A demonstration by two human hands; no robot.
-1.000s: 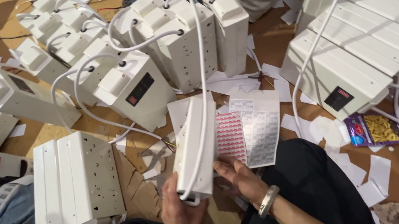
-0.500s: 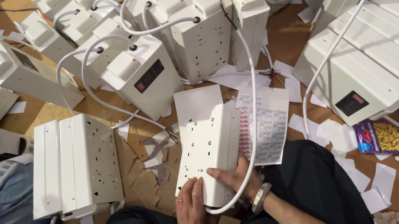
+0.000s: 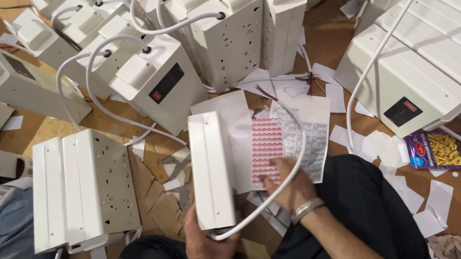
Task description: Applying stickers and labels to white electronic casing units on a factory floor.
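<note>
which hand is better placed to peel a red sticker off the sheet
Right, probably. The right hand already rests on the red sticker sheet, while the left hand grips the bottom of the white power strip.

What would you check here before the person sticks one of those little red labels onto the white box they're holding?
1. White box steadied: ok, the left hand grips its near end, narrow side up.
2. Sticker sheet in reach: ok, the right hand rests on it, right beside the box.
3. Sticker already lifted: cannot tell, the fingertips hide that spot.
4. Cord out of the way: not ok, it loops from the box's near end across the right hand and the sheet.
5. Face to be labelled turned up: cannot tell, only plain sides show.
6. Room to set it down: not ok, paper scraps and other boxes crowd the floor.
</note>
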